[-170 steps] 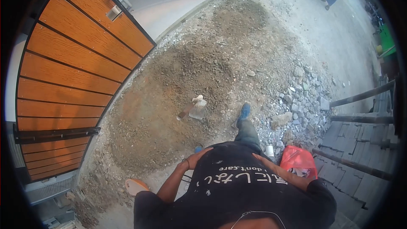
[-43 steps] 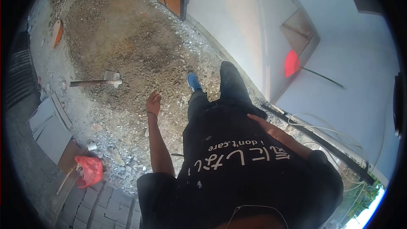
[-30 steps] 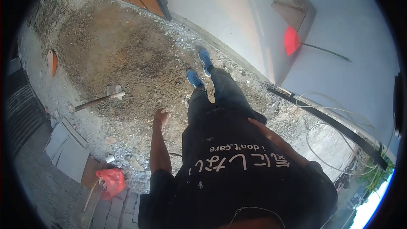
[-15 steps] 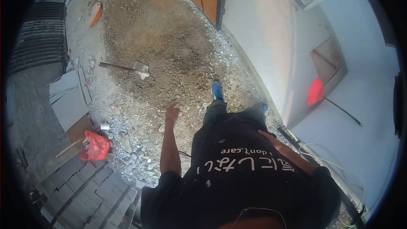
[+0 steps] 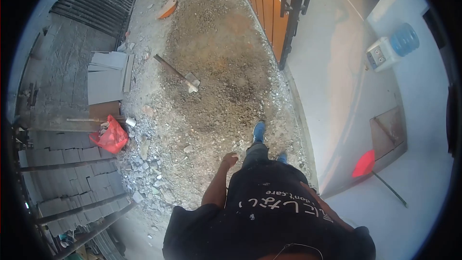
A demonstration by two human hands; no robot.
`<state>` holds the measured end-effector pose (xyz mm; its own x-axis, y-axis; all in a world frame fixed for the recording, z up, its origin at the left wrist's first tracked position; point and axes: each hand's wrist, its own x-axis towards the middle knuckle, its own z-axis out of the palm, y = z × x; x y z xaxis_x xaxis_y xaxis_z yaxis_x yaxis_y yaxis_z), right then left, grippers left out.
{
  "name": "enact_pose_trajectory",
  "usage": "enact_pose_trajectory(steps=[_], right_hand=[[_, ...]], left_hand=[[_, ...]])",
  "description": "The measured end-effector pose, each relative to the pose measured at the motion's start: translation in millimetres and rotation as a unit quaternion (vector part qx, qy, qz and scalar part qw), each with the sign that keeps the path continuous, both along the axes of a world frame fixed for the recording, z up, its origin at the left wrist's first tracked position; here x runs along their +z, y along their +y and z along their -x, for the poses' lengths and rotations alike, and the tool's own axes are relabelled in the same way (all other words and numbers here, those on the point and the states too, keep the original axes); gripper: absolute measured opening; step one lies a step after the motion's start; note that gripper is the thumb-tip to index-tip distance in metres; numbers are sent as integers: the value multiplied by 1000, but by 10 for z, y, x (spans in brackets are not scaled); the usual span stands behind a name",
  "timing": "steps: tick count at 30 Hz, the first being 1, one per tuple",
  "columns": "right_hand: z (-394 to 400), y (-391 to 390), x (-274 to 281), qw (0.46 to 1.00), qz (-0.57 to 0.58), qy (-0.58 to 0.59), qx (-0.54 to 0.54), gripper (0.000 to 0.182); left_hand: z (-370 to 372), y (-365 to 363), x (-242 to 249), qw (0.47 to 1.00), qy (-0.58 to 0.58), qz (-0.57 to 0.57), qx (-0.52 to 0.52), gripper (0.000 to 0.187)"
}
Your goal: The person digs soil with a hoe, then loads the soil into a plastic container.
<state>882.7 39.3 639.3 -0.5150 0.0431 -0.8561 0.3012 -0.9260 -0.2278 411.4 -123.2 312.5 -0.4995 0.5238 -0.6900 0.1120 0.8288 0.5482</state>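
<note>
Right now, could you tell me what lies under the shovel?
The shovel lies on a gravel heap, blade towards the middle. What the blade covers cannot be seen. The left hand hangs empty, well clear.

I note a black shirt (image 5: 269,221) with white lettering, blue shoes (image 5: 259,131), a red bag (image 5: 111,136), an orange slatted gate (image 5: 267,5) framed black, grey slabs (image 5: 107,74), a blue water bottle (image 5: 404,38).

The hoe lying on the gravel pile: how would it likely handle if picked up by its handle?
The hoe would probably feel stiff and head-heavy, since a broad blade sits at one end of a long straight handle. It lies flat on loose gravel, so it seems unlikely to roll.
</note>
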Motion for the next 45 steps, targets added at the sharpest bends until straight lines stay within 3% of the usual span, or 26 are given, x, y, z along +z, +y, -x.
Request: enact_pose_trajectory(steps=[3, 5, 7, 9, 11, 13, 16, 19, 25, 30, 32, 33, 35, 37, 38, 40, 42, 43, 45], right_hand=[[-179, 114, -56, 997, -40, 38, 46, 39], [-216, 146, -93, 993, -66, 65, 68, 39], [-198, 212, -112, 987, -97, 90, 90, 40], [-101, 355, -88, 978, -133, 113, 114, 41], [103, 543, -4, 966, -173, 134, 135, 42], [203, 577, 60, 960, -191, 143, 145, 43], [412, 578, -99, 984, -56, -34, 164, 41], [715, 725, -262, 962, 70, -207, 165, 40], [1137, 1116, -432, 930, -69, -79, 351, 55], [1658, 1481, -571, 832, -181, 36, 524, 74], [1850, 1710, -553, 774, -214, 71, 591, 82], [2206, 2000, -952, 654, -135, -72, 741, 102], [2847, 2319, -788, 497, -492, -112, 706, 99], [3337, 2693, -983, 483, -663, -175, 545, 77], [3520, 2876, -1078, 510, -724, -135, 444, 71], [3932, 3058, -1021, 648, -673, -146, 325, 60], [4193, 3194, -994, 858, -459, -60, 223, 60], [4274, 3227, -1001, 860, -454, -61, 226, 60], [4404, 3367, -1059, 797, -450, -122, 385, 60]], left_hand=[[-455, 562, 373, 997, 60, -24, -43, 46], [-680, 795, 870, 997, -34, -27, -71, 62], [-984, 763, 847, 988, 19, -111, -103, 68], [-1257, 550, 268, 975, 4, -170, -143, 74], [-1464, 440, 430, 962, 44, -10, -268, 78], [-1515, 330, 408, 972, 28, -27, -232, 80], [-1531, 239, 365, 982, 11, -32, -186, 82], [-1436, 261, 370, 986, 15, -22, -167, 83], [-997, 453, 414, 994, -10, -27, -110, 80], [-156, 553, 244, 995, -64, -74, -13, 72], [151, 536, 265, 999, 27, 15, -9, 64], [322, 504, 287, 1000, 21, 20, -9, 61], [642, 401, 405, 999, 26, 36, 1, 50], [988, 272, 567, 997, 41, 59, 9, 45], [1147, 197, 519, 997, 35, 74, 6, 45], [1352, -28, 226, 991, 85, 81, 58, 46], [1533, -87, 221, 988, 69, 104, 95, 46], [1604, -76, 208, 986, 64, 102, 112, 46], [1748, -2, 101, 986, 46, 92, 131, 47]])
